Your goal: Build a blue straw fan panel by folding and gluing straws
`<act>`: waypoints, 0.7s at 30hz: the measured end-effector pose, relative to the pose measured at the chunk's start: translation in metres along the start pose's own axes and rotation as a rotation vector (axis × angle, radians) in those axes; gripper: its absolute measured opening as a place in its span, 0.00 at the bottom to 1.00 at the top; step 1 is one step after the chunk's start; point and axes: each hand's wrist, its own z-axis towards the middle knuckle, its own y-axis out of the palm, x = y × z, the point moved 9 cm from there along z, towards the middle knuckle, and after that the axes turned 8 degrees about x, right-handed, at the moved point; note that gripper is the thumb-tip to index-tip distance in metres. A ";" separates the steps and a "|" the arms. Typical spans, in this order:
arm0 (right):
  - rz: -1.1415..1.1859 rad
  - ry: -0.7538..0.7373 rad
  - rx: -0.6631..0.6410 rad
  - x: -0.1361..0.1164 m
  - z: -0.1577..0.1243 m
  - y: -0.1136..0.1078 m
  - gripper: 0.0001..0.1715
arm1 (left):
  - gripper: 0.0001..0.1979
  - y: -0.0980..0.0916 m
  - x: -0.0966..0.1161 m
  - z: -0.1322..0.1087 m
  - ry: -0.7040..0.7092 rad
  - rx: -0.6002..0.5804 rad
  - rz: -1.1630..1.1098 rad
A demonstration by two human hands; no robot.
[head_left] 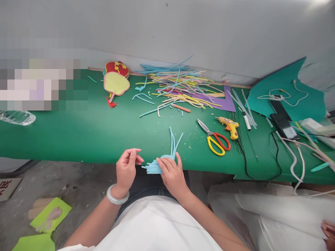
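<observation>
My right hand (171, 170) grips a light-blue pipe-cleaner piece (154, 167) at the table's front edge. Its stems lie side by side like a fan, with loose ends pointing left. A few long blue stems (172, 143) stick up from it, away from me. Just left of the piece and apart from it is my left hand (128, 165), its thumb pressed to the curled fingers. Whether anything small is pinched there I cannot make out. Scissors (213, 137) with red and yellow handles lie open on the table, right of my hands.
Behind lies a heap of coloured pipe cleaners (180, 82) on the green table (65, 139). Further right are a yellow glue gun (229, 126), a marker (246, 121), glue sticks (242, 104), a phone (284, 127) and cables. A yellow fan-shaped craft (116, 83) and a plastic bottle (18, 118) are left.
</observation>
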 end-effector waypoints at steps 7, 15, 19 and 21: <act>0.256 0.371 0.278 0.047 0.028 -0.065 0.13 | 0.15 0.009 -0.015 -0.005 -0.096 -0.060 -0.102; 1.034 1.031 0.722 0.099 0.038 -0.082 0.21 | 0.20 0.102 -0.017 -0.063 -0.495 -0.641 -0.255; 1.295 1.102 0.735 0.091 0.044 -0.068 0.18 | 0.24 0.132 0.001 -0.075 -0.551 -0.718 -0.481; 1.354 1.153 0.723 0.088 0.040 -0.058 0.17 | 0.26 0.139 0.009 -0.070 -0.529 -0.672 -0.583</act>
